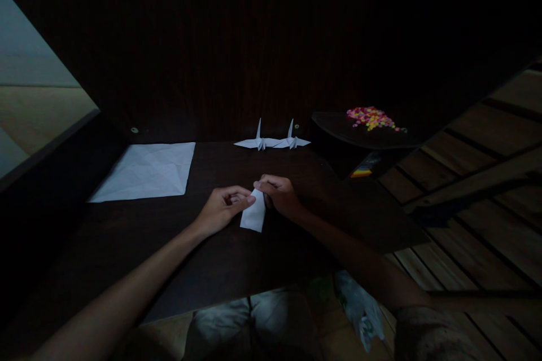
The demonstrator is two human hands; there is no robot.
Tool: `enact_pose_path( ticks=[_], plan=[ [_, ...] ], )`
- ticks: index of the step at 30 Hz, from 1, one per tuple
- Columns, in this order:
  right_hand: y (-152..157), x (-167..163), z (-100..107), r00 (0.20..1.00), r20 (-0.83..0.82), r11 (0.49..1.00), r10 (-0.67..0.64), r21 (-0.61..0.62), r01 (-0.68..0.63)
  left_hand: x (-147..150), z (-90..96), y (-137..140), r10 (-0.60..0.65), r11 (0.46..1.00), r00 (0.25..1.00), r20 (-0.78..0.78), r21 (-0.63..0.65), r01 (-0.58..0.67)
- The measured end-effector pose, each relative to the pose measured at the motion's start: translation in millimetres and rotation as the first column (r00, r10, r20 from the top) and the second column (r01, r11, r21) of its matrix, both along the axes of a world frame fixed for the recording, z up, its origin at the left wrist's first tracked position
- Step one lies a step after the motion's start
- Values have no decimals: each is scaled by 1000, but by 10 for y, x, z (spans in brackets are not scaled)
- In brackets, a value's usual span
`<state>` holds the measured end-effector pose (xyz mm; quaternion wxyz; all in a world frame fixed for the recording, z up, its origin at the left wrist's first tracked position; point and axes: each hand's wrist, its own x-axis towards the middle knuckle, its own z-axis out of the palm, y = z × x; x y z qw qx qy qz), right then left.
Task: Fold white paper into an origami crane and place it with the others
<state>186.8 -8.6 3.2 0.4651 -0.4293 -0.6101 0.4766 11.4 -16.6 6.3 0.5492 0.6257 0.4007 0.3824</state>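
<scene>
A narrow piece of folded white paper (pixel 253 216) is held over the dark desk, its wide end pointing toward me. My left hand (pixel 222 205) pinches its left edge near the top, thumb on the upper face. At the upper right corner, my right hand (pixel 277 192) closes on the same paper with the thumb on top. The fingertips beneath the paper are hidden. Beyond my hands, two white paper cranes (pixel 261 143) stand side by side, wings touching or overlapping, against the back panel.
A creased white sheet (pixel 148 174) lies at the left of the desk (pixel 203 265). Small colourful pieces (pixel 371 118) are heaped on a raised dark corner shelf (pixel 334 124) at the right. A plastic bag (pixel 359 307) is below the desk, near slatted wood (pixel 478 248).
</scene>
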Motion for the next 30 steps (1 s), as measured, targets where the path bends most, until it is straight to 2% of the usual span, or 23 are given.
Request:
enact_pose_path(
  ticks=[2,4,7,12,16,20,26,30],
  plan=[
    [9,2,-12,1000,4,1000,0,24,0,-16,-13,12,-49,999,998,-32,22,49],
    [18,-3,-27,1000,12,999,0,53,0,-29,-28,24,-44,998,998,-51,49,46],
    [29,-10,-52,999,5,997,38,60,-38,-43,-32,41,58,993,997,-50,107,-52],
    [29,-7,-103,983,-46,984,180,-4,-180,-75,0,68,218,964,976,19,151,-218],
    [27,-20,-127,980,-125,987,158,-11,-160,-83,-14,95,264,955,963,53,127,-269],
    [43,-31,-126,987,-140,997,83,21,-80,-59,-34,95,212,972,971,109,84,-221],
    [78,-35,-110,984,-176,998,-26,53,36,-32,-18,41,61,996,975,212,49,-73],
    [83,-33,-96,982,-189,999,-25,34,32,-28,-15,41,86,991,971,224,77,-105]
  ],
)
